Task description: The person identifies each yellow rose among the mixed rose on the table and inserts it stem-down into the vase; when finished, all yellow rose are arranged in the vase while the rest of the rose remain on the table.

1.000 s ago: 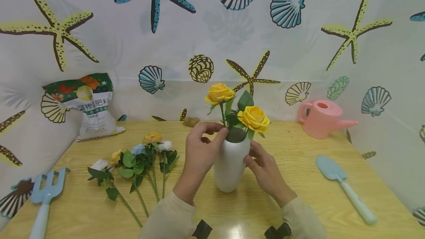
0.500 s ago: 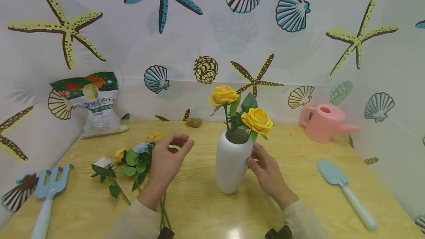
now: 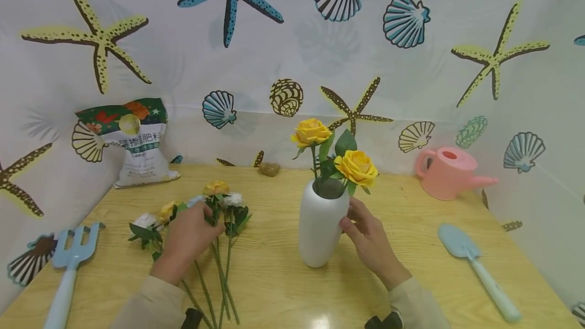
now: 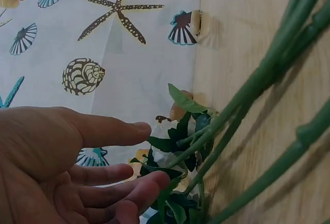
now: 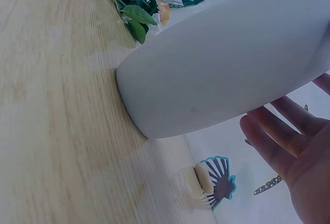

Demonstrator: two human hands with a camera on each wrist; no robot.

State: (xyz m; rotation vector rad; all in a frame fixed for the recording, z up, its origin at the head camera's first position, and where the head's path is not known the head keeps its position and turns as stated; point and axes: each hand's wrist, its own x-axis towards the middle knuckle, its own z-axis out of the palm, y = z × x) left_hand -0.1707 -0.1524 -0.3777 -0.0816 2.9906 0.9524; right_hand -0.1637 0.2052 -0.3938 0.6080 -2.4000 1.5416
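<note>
A: Which step? Left hand (image 3: 185, 237), fingers loose, reaches the loose artificial flower stems (image 3: 219, 227) on the tabletop (image 3: 283, 288).

B: Right hand (image 3: 365, 237) rests open against the white ceramic vase (image 3: 320, 227). Next, I judge: pinch one stem.

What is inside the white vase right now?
Two yellow roses stand in the white vase, their leafy stems entering its dark mouth. The vase wall hides the lower stems and any filling.
</note>
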